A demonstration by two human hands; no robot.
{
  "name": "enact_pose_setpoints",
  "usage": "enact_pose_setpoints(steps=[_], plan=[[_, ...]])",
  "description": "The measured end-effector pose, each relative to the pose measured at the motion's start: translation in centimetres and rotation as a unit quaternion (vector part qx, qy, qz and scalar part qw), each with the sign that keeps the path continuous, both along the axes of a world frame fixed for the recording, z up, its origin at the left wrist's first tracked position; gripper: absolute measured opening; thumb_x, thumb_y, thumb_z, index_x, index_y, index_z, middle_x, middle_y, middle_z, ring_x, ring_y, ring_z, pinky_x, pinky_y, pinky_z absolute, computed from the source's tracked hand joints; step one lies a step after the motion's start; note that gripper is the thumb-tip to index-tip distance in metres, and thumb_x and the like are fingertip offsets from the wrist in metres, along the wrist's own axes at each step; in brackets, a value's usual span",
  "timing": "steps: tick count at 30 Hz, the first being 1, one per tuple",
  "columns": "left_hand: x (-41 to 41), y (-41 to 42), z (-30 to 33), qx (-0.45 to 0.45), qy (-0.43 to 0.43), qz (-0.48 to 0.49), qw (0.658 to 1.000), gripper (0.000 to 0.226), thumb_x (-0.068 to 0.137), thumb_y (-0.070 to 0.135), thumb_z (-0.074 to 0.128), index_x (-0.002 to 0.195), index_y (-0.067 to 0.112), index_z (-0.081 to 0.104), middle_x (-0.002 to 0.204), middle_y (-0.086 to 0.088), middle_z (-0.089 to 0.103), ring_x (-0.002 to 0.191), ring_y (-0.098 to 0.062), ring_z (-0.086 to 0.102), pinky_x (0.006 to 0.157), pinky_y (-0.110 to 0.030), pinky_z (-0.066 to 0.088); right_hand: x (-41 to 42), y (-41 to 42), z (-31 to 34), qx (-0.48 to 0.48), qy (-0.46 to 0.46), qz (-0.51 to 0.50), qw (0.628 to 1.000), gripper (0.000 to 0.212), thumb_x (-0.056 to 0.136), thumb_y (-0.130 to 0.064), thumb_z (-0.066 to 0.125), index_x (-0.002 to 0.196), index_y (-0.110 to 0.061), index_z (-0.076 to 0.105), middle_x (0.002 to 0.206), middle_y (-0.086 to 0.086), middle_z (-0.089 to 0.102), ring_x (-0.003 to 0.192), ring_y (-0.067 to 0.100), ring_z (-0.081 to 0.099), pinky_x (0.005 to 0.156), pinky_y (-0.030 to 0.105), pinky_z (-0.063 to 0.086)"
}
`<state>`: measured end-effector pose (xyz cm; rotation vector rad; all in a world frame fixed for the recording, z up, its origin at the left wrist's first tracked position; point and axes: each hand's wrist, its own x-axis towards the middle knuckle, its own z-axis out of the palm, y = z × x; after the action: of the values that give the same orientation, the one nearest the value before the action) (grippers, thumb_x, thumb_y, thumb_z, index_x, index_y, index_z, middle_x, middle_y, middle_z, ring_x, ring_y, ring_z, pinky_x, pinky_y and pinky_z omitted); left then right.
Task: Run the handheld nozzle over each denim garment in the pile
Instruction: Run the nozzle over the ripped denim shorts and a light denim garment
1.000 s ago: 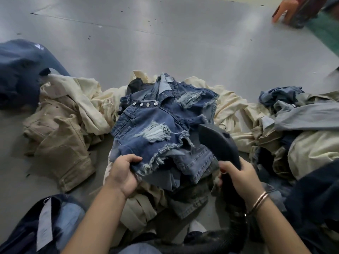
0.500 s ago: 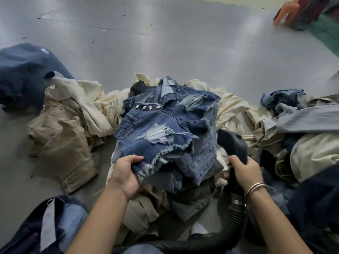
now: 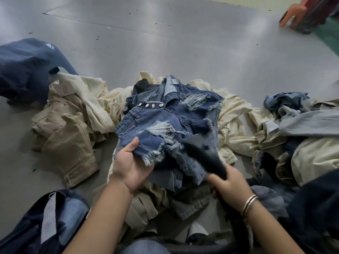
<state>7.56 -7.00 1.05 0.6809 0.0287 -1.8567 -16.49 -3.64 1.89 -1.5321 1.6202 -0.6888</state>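
Ripped blue denim shorts (image 3: 165, 118) with a row of metal buttons lie on top of a heap of clothes on the grey floor. My left hand (image 3: 131, 165) grips their frayed near hem, thumb on top. My right hand (image 3: 230, 183) holds the neck of a black handheld nozzle (image 3: 203, 153). The nozzle's wide head lies on the shorts' lower right part, blurred by motion. Its ribbed black hose (image 3: 236, 233) runs down under my right wrist.
Cream and tan garments (image 3: 73, 129) spread to the left and behind the shorts. Dark navy cloth (image 3: 27, 68) lies far left. More denim and pale clothes (image 3: 300, 125) pile up at right. An orange stool leg (image 3: 291, 13) shows top right.
The nozzle has swung from beside the shorts' right edge leftward onto the denim. My left hand has turned palm up and lifted the hem slightly.
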Motion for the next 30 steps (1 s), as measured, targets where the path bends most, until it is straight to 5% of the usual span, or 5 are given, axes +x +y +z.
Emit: enact_pose_setpoints(steps=[8, 15, 19, 26, 30], plan=[[-0.2, -0.4, -0.5, 0.013, 0.008, 0.007, 1.000, 0.049, 0.090, 0.026, 0.043, 0.129, -0.001, 0.053, 0.125, -0.021, 0.062, 0.107, -0.034, 0.064, 0.090, -0.052, 0.048, 1.4, 1.6, 0.1, 0.023, -0.075, 0.200, 0.977, 0.016, 0.072, -0.021, 0.069, 0.086, -0.026, 0.061, 0.066, -0.012, 0.062, 0.061, -0.002, 0.055, 0.055, 0.015, 0.044], [1.0, 0.0, -4.7, 0.148, -0.164, -0.022, 0.975, 0.035, 0.084, 0.003, 0.040, 0.110, 0.000, 0.063, 0.094, -0.021, 0.071, 0.075, -0.036, 0.070, 0.065, -0.045, 0.059, -2.7, -1.7, -1.7, -0.002, -0.110, -0.214, 0.971, 0.022, 0.087, -0.002, 0.062, 0.067, -0.006, 0.053, 0.043, 0.000, 0.055, 0.037, 0.013, 0.054, 0.042, 0.023, 0.044], [-0.3, 0.7, -7.7, 0.243, -0.257, -0.070, 0.933, 0.031, 0.084, 0.006, 0.052, 0.114, 0.001, 0.058, 0.110, -0.022, 0.064, 0.087, -0.035, 0.062, 0.081, -0.044, 0.052, -1.2, -2.9, -2.5, 0.033, -0.083, -0.131, 0.987, 0.018, 0.085, -0.007, 0.064, 0.071, -0.010, 0.054, 0.050, 0.003, 0.056, 0.046, 0.020, 0.058, 0.052, 0.028, 0.048], [-2.7, -2.8, -8.3, -0.303, -0.851, -0.001, 0.428, 0.057, 0.085, 0.011, 0.063, 0.138, 0.008, 0.043, 0.149, -0.017, 0.032, 0.137, -0.030, 0.032, 0.111, -0.042, 0.029, 0.3, -4.9, -4.2, 0.095, -0.032, -0.084, 0.991, 0.015, 0.080, -0.018, 0.063, 0.071, -0.010, 0.055, 0.044, 0.001, 0.057, 0.041, 0.023, 0.061, 0.050, 0.035, 0.052], [-3.4, -5.0, -11.1, -0.240, -0.825, -0.270, 0.435, 0.069, 0.098, 0.050, 0.036, 0.152, 0.033, -0.003, 0.162, 0.005, -0.002, 0.148, -0.017, 0.006, 0.115, -0.056, 0.012, 1.4, -6.1, -4.9, 0.126, -0.034, -0.053, 0.990, 0.017, 0.080, -0.019, 0.062, 0.068, -0.011, 0.054, 0.043, 0.001, 0.057, 0.041, 0.023, 0.061, 0.046, 0.030, 0.050]])
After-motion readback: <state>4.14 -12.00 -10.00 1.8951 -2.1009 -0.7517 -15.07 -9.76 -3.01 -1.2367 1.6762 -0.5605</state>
